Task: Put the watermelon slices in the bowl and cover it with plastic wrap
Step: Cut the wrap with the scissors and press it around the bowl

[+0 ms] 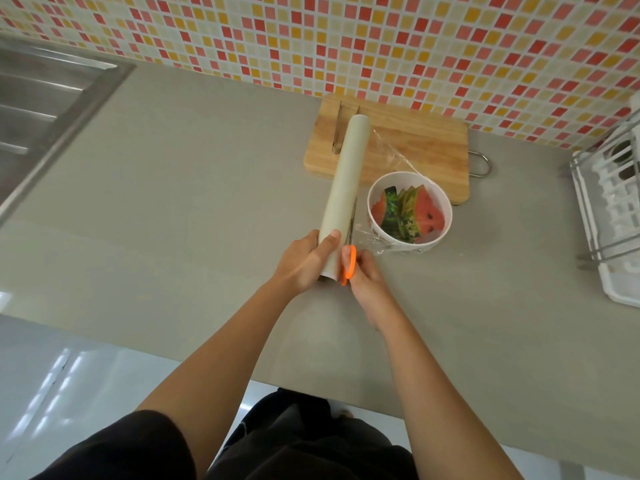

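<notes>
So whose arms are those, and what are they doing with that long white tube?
There is no machine here. A person wears a camera on their head, so you look down at their own two arms. The left hand holds a roll of plastic wrap. The right hand holds orange scissors, blades along the roll, ready to cut the wrap. On the counter sits a white bowl of watermelon slices, with wrap stretched over it. Behind is a wooden board with metal tongs.
</notes>
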The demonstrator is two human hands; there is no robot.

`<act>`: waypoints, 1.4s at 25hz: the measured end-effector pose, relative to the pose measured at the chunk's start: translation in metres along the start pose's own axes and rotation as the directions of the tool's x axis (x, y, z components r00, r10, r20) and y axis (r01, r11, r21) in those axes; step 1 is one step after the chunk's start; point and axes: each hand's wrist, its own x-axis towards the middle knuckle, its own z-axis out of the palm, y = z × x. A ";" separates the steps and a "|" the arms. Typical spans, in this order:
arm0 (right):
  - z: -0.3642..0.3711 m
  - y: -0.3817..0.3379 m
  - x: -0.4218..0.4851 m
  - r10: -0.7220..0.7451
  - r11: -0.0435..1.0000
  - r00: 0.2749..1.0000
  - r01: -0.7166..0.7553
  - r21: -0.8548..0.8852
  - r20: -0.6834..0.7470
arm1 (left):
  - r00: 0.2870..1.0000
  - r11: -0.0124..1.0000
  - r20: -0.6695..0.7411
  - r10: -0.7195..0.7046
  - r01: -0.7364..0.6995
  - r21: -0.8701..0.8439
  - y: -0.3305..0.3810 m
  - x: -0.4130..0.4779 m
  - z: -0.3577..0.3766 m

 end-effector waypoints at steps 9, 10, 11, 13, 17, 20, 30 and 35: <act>0.000 -0.008 0.027 0.002 1.000 0.998 -0.002 0.004 -0.057 | 0.999 0.999 0.037 0.020 -0.021 0.042 -0.007 0.005 -0.005; 0.000 -0.009 0.030 0.007 1.000 0.998 -0.007 0.006 -0.069 | 0.999 0.999 0.045 0.021 -0.023 0.040 -0.008 0.005 -0.005; 0.000 -0.010 0.032 0.010 1.000 0.997 -0.010 0.002 -0.079 | 0.998 0.999 0.050 0.023 -0.025 0.034 -0.010 0.004 -0.006; 0.000 -0.011 0.037 0.008 1.000 0.997 -0.010 -0.017 -0.080 | 0.998 1.000 0.057 0.020 -0.021 0.010 -0.013 0.001 -0.007; 0.004 -0.012 0.047 0.025 1.000 0.995 -0.024 0.009 -0.094 | 0.997 0.999 0.071 0.034 -0.036 0.022 -0.018 -0.004 -0.012; 0.008 -0.011 0.051 0.034 0.993 0.993 -0.021 0.115 -0.113 | 0.995 0.997 0.094 0.047 -0.052 0.053 -0.019 -0.005 -0.013; 0.010 -0.012 0.051 -0.001 0.985 0.993 0.021 0.173 -0.116 | 0.999 0.984 0.020 0.040 -0.036 -0.173 0.025 0.043 -0.032; 0.010 -0.015 0.050 -0.025 0.989 0.992 0.044 0.145 -0.125 | 0.978 0.973 0.207 -0.006 0.053 -0.225 0.042 0.072 -0.035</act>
